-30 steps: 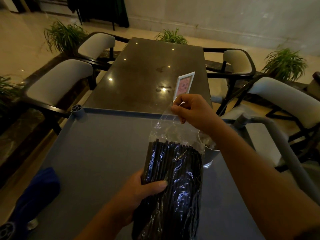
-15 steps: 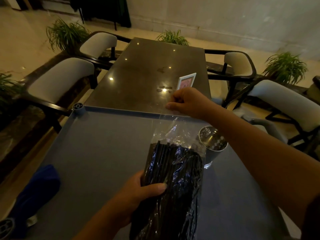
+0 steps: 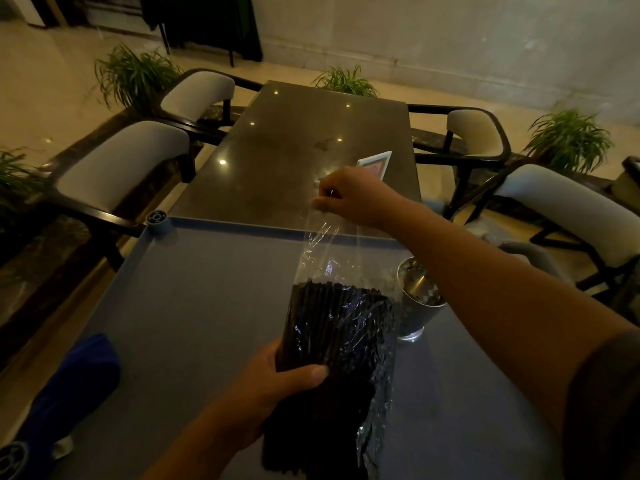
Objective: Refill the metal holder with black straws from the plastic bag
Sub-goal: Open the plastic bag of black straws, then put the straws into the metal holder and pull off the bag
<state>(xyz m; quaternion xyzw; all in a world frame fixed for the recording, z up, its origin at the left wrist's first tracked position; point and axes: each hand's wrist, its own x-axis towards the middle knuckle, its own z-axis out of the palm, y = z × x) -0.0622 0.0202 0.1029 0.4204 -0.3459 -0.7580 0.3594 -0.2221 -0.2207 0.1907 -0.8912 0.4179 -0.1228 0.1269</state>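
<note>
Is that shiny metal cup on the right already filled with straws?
Not yet. The metal holder stands upright with no straws rising above its rim; the black straws sit inside the plastic bag.

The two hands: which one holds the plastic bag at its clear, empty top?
The right hand: its fingers pinch the clear top of the plastic bag. The left hand instead grips lower down, around the bundle of black straws.

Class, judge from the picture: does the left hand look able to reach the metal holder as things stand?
Probably not yet: the left hand grips the plastic bag of black straws, which stands between it and the metal holder.
</note>
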